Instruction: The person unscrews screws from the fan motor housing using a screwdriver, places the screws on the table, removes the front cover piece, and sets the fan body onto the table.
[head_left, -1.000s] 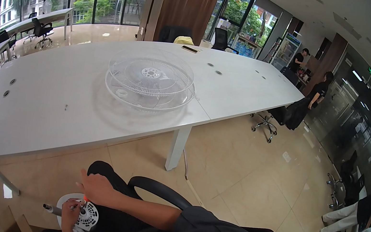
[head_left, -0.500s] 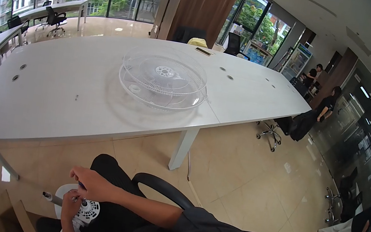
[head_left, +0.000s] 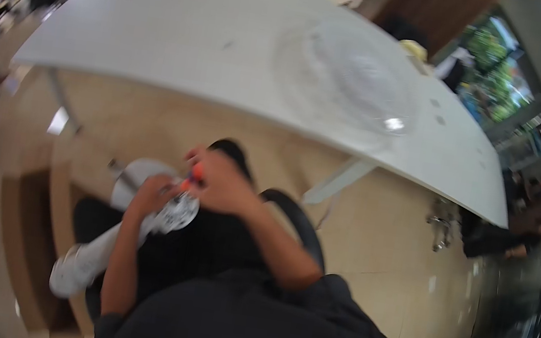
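Note:
My right hand point(head_left: 218, 180) is closed round an orange-and-dark tool point(head_left: 196, 173), whose lower end points at the white slotted fan motor housing point(head_left: 176, 216). Beside it, my left hand point(head_left: 154, 194) has its fingers bent together at the housing's upper edge; what they pinch is blurred. The housing rests near my lap, joined to a white stand part point(head_left: 86, 261) that slants down to the left. A round white plate point(head_left: 136, 179) shows behind my left hand.
Clear fan grilles point(head_left: 363, 77) lie on the long white table point(head_left: 185, 35). An open cardboard box point(head_left: 26, 236) stands on the floor at the left. A black chair armrest point(head_left: 297, 223) is at my right side. People show blurred at the far edges.
The view has tilted down and turned left, so the hands and housing appear higher and more of the stand and box shows. My right hand remains over the housing; the picture is blurred.

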Action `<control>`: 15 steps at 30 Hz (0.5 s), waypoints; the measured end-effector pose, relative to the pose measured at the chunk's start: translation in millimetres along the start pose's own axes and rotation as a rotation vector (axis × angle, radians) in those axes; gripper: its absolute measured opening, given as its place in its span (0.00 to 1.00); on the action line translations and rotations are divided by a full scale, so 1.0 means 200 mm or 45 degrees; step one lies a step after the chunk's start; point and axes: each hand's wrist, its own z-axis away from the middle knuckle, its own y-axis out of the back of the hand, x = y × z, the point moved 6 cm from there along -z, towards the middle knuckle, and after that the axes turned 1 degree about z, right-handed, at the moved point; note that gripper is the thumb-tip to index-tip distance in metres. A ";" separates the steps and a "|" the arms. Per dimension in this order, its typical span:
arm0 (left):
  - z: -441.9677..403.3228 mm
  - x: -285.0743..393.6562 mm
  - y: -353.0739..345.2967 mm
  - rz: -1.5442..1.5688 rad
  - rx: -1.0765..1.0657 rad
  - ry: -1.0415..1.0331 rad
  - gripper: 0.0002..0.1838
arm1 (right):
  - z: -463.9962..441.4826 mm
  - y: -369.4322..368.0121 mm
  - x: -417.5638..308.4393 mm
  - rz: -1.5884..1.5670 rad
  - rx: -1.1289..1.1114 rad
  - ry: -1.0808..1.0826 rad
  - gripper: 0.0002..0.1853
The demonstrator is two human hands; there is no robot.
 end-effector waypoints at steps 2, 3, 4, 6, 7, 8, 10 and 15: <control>-0.03 0.04 0.00 0.059 -0.155 0.220 0.10 | 0.01 -0.01 0.08 0.110 0.048 -0.187 0.24; -0.02 0.03 -0.01 0.140 -0.123 0.276 0.10 | 0.03 0.03 0.04 0.361 0.182 -0.225 0.23; 0.01 0.01 -0.01 0.222 -0.094 0.314 0.10 | 0.04 0.00 0.03 0.446 0.185 -0.341 0.23; 0.02 0.01 -0.01 0.212 -0.092 0.322 0.10 | 0.00 0.02 0.00 0.378 0.011 -0.514 0.23; 0.01 0.02 -0.02 0.227 -0.094 0.295 0.10 | 0.01 0.03 0.02 0.347 -0.153 -0.694 0.24; 0.01 0.03 0.00 0.210 -0.060 0.266 0.11 | 0.01 0.01 0.05 0.293 -0.124 -0.552 0.25; -0.01 0.03 0.01 0.211 -0.101 0.258 0.10 | 0.01 0.01 0.06 0.193 -0.044 -0.269 0.24; 0.00 0.05 0.00 0.274 -0.116 0.328 0.09 | 0.02 -0.02 -0.03 -0.006 -0.050 -0.171 0.19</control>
